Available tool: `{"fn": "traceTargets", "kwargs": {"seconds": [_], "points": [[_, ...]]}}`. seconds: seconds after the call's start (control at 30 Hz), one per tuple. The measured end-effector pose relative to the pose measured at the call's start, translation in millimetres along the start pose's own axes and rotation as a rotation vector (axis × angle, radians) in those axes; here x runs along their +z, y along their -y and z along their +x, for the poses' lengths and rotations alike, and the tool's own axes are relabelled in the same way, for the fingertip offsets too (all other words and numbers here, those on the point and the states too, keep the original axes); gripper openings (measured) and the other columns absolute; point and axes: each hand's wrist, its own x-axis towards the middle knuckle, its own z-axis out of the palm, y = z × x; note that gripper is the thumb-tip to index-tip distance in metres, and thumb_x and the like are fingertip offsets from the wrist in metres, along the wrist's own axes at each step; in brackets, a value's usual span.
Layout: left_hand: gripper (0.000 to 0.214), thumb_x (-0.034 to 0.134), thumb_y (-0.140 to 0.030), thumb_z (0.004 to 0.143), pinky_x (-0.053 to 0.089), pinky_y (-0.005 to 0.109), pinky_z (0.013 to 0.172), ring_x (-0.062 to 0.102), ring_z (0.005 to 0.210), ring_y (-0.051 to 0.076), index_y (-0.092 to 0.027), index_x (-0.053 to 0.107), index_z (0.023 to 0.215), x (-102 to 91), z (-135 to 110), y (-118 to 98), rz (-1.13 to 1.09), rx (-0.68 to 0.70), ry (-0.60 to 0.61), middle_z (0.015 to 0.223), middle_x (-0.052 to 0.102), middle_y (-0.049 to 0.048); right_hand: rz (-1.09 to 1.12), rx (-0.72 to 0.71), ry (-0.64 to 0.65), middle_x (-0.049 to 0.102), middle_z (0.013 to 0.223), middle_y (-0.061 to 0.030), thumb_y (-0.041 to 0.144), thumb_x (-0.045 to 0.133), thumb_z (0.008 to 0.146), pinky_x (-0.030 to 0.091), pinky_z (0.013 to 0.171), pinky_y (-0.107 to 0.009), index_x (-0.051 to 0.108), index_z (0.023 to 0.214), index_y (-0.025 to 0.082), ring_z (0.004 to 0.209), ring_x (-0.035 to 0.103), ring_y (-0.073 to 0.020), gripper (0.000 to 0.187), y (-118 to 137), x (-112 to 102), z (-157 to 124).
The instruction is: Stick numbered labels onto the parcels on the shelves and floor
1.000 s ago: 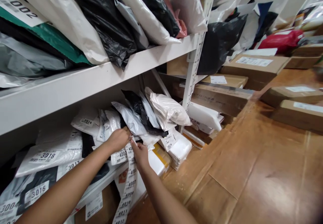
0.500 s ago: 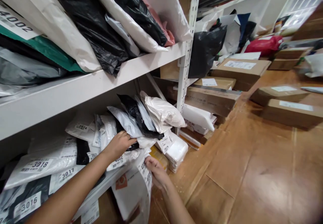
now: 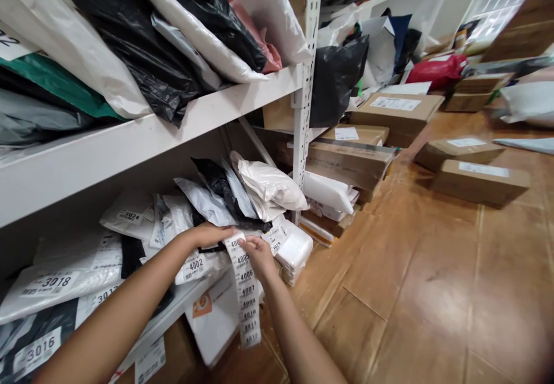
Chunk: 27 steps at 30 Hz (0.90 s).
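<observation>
A long strip of number labels hangs down in front of the lower shelf, printed 4005, 4006, 4007 and on. My right hand pinches its right edge near the top. My left hand is closed at the strip's upper end, its fingertips on the top label; fingers partly hidden. Right behind my hands leans a row of mailer bags, among them a grey-white bag, a black bag and a white bag. Below my left forearm lies a white bag labelled 4002.
Bags labelled 3018, 3016 and 3024 fill the lower shelf's left. The upper shelf's white beam runs overhead, beside a perforated post. Cardboard boxes stand on the wooden floor. A flat white box leans below the shelf.
My left hand has moved from the mailer bags to the strip's top end. My right hand has risen with the strip, which now hangs straighter with its numbers facing me.
</observation>
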Motion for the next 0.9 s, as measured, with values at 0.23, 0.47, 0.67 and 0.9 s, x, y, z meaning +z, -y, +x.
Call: {"fn": "traceTargets", "kwargs": {"seconds": [0.23, 0.47, 0.67, 0.9], "points": [[0.041, 0.036, -0.047, 0.089, 0.044, 0.030, 0.089, 0.062, 0.101, 0.023, -0.020, 0.064, 0.101, 24.0, 10, -5, 0.191, -0.002, -0.129, 0.108, 0.069, 0.0083, -0.195, -0.067, -0.176, 0.050, 0.046, 0.0054, 0.059, 0.079, 0.048, 0.029, 0.049, -0.024, 0.051, 0.054, 0.019, 0.046, 0.040, -0.0093, 0.049, 0, -6, 14], [0.047, 0.027, -0.045, 0.092, 0.045, 0.034, 0.085, 0.063, 0.097, 0.025, -0.019, 0.065, 0.098, 29.9, 5, -15, 0.250, 0.028, -0.157, 0.103, 0.069, 0.0100, -0.163, 0.006, -0.177, 0.047, 0.044, 0.0069, 0.057, 0.078, 0.050, 0.028, 0.046, -0.024, 0.051, 0.055, 0.019, 0.042, 0.036, -0.0071, 0.048, -3, -8, 7], [0.040, 0.030, -0.038, 0.093, 0.044, 0.032, 0.086, 0.063, 0.096, 0.023, -0.019, 0.065, 0.100, 41.1, 10, -12, 0.352, 0.030, -0.293, 0.102, 0.070, 0.0092, -0.042, 0.152, -0.058, 0.060, 0.052, 0.0020, 0.051, 0.084, 0.043, 0.038, 0.051, -0.026, 0.058, 0.061, 0.017, 0.048, 0.052, -0.0129, 0.046, 1, -8, 0], [0.044, 0.024, -0.028, 0.094, 0.044, 0.037, 0.085, 0.062, 0.095, 0.027, -0.015, 0.065, 0.103, 53.3, 12, -14, 0.443, 0.035, -0.340, 0.101, 0.069, 0.0144, -0.067, 0.072, -0.201, 0.052, 0.045, 0.0052, 0.052, 0.084, 0.044, 0.036, 0.050, -0.026, 0.051, 0.052, 0.019, 0.045, 0.047, -0.0113, 0.047, -5, -14, -14]]}}
